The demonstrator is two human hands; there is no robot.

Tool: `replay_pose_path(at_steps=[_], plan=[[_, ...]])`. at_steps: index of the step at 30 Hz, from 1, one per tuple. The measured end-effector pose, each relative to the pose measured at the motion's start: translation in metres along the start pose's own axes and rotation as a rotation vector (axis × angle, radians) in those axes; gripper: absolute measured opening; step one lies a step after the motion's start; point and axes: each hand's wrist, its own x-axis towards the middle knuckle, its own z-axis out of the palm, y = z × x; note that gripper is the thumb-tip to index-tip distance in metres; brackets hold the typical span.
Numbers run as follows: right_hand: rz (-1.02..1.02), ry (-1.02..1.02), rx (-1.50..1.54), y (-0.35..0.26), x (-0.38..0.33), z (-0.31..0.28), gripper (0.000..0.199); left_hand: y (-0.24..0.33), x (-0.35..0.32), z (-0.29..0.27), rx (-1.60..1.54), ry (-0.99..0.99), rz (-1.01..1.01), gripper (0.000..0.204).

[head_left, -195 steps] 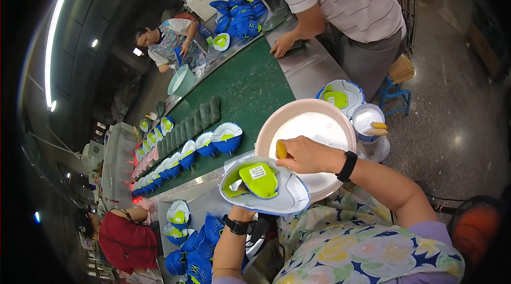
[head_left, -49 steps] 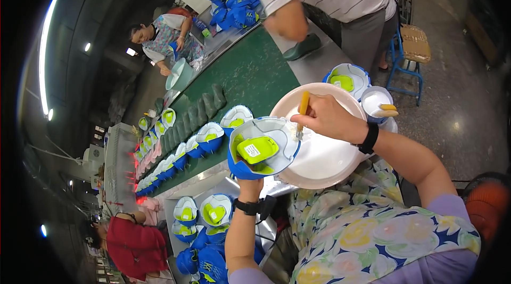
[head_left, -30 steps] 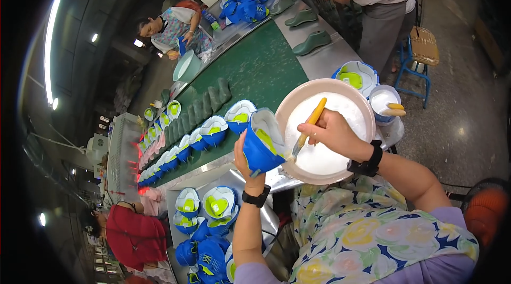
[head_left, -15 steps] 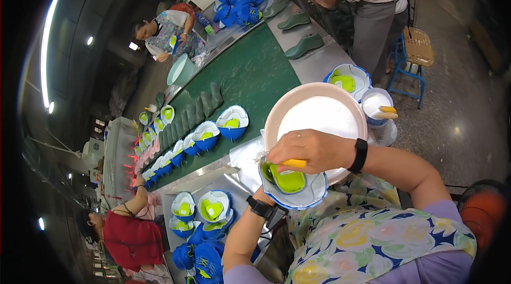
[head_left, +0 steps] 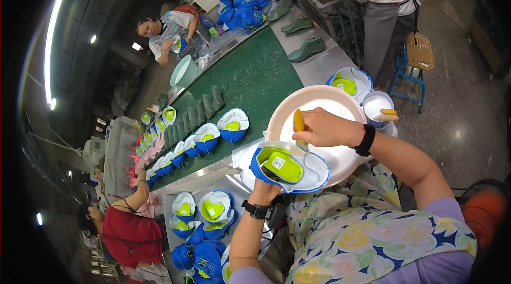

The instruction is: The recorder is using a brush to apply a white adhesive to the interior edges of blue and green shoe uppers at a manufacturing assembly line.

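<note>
A blue shoe upper [head_left: 315,169] with white lining and a lime-green tongue rests on my left hand [head_left: 264,191], its open side up. My left fingers are mostly hidden beneath it. A brush [head_left: 299,120] with a yellow handle is gripped in my right hand [head_left: 329,127]; its lower end meets the far rim of the upper, partly hidden by my fingers. Under my right hand stands a pale pink basin [head_left: 277,116] of white liquid [head_left: 343,109].
A small pot [head_left: 377,104] with white liquid and a yellow-handled brush stands right of the basin, beside another upper [head_left: 351,80]. The green conveyor belt [head_left: 250,76] carries rows of uppers and dark shoe lasts. More uppers [head_left: 205,257] pile at lower left. Co-workers stand around the line.
My right hand has lifted off the upper's inside to its far rim, turning the brush handle upright. The upper has tilted and shifted slightly left. A far co-worker's hands have come together on an upper.
</note>
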Motion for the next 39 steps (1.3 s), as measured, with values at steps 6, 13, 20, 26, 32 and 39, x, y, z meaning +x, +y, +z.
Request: replay_pose_path(at_steps=[6, 13, 20, 26, 32, 39], plan=[[0.059, -0.069, -0.050, 0.004, -0.015, -0.013, 0.022, 0.018, -0.002, -0.010, 0.123, -0.049, 0.192, 0.041], [-0.427, 0.175, -0.059, -0.016, 0.002, 0.010, 0.016, 0.020, -0.005, 0.000, 0.051, -0.136, 0.235, 0.071], [-0.301, 0.115, -0.081, -0.015, -0.008, -0.007, 0.021, 0.017, 0.009, -0.021, 0.030, -0.133, 0.281, 0.077], [-0.078, 0.193, -0.162, -0.009, 0.010, 0.004, 0.031, 0.025, 0.005, -0.002, 0.062, 0.044, 0.410, 0.047], [0.168, 0.373, 0.182, 0.002, -0.017, -0.001, 0.022, 0.024, 0.037, -0.122, 0.185, 0.325, 0.497, 0.028], [0.337, 0.321, 0.223, 0.030, -0.062, 0.018, 0.015, 0.042, 0.113, -0.153, 0.154, 0.305, 0.392, 0.035]])
